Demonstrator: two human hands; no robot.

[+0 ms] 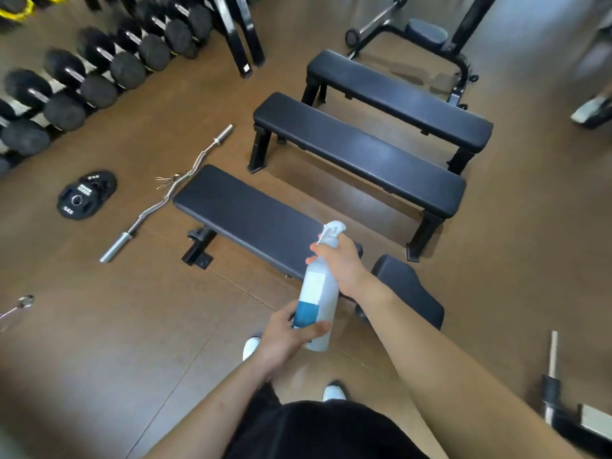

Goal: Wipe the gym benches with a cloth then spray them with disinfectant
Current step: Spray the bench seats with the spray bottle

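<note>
Three black padded benches stand side by side on the brown floor: the nearest bench [245,213], a middle bench [357,150] and a far bench [397,94]. I hold a white spray bottle [318,293] with a blue-and-white label over the near end of the nearest bench. My right hand [341,263] grips its neck below the trigger head. My left hand [288,336] grips its base. No cloth is in view.
A curl bar [165,193] lies on the floor left of the nearest bench, beside two weight plates [86,195]. A dumbbell rack [82,81] lines the far left. A separate seat pad [407,289] sits right of my right arm. A barbell end [551,376] lies bottom right.
</note>
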